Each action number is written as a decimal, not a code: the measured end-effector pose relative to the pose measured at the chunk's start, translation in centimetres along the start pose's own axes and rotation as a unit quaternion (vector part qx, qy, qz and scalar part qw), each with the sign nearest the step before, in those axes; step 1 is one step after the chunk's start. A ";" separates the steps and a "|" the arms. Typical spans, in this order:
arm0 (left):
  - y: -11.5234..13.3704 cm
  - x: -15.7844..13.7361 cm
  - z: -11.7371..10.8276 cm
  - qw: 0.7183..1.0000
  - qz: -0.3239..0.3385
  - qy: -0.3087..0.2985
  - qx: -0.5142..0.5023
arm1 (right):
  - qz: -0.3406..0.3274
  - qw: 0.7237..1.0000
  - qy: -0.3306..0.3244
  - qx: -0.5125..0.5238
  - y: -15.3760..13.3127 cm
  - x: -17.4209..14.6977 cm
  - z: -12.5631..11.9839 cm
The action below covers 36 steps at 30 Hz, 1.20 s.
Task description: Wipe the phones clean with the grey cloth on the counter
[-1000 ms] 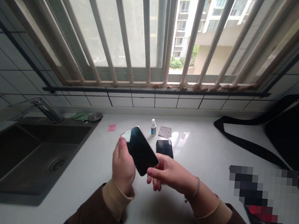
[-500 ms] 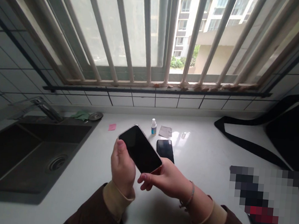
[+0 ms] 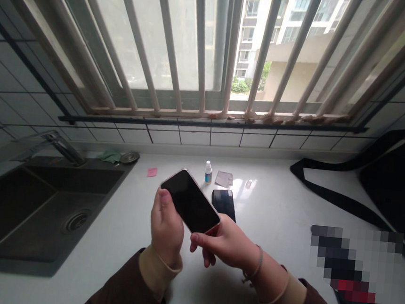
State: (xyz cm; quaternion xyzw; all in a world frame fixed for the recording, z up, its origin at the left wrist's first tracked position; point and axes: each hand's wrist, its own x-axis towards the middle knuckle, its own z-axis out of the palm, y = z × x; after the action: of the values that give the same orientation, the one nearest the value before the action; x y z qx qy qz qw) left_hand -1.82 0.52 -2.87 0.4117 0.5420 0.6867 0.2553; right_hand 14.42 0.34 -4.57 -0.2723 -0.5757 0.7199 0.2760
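A smartphone point(image 3: 191, 202) with a dark screen and a clear case edge is held tilted above the counter. My left hand point(image 3: 166, 222) grips its left side, thumb along the screen's edge and the other fingers hidden behind. At the phone's lower right corner is my right hand point(image 3: 228, 242), its thumb and fingers closed around the bottom end. Past the right hand, a second dark phone point(image 3: 224, 203) lies on the counter, partly covered by that hand. A small white-capped bottle point(image 3: 208, 173) stands just behind the held phone, beside a grey square cloth point(image 3: 224, 179).
On the left is a dark sink point(image 3: 83, 255) with a chrome faucet point(image 3: 64, 147). A pink paper slip point(image 3: 152, 172) and a small clear piece point(image 3: 249, 184) lie on the white counter point(image 3: 270, 271). A black strap point(image 3: 333, 197) and a pixelated object point(image 3: 344, 268) occupy the right side.
My right hand's fingers have shifted slightly beneath the phone's lower end, spreading a little lower. The phone and my left hand stay almost where they were.
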 end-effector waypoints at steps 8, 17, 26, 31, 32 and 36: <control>-1.6 0.9 0.6 0.992 -0.068 -0.094 0.046 | -0.049 0.985 0.157 -0.056 0.1 0.5 -1.7; -2.3 1.0 0.8 0.968 -0.096 -0.197 0.122 | -0.067 0.913 0.258 -0.309 0.1 0.7 -2.0; -2.1 1.6 0.2 0.947 -0.111 -0.206 0.220 | -0.074 0.935 0.148 -0.314 -0.5 0.2 -1.3; -2.7 2.0 0.3 0.913 0.010 -0.179 0.367 | -0.061 0.840 0.345 -0.414 -0.4 0.2 -2.4; -2.8 2.1 0.4 0.904 0.032 -0.177 0.389 | -0.060 0.820 0.367 -0.436 -0.2 0.3 -2.6; -3.4 2.1 0.4 0.868 0.054 -0.172 0.462 | -0.068 0.753 0.400 -0.517 0.9 0.6 -2.9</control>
State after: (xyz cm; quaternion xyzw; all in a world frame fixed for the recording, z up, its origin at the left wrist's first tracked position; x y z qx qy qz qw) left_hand -2.96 3.40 -5.47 0.6228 0.7219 0.2887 0.0875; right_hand 15.97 2.55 -6.06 -0.5969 -0.7143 0.1170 0.3461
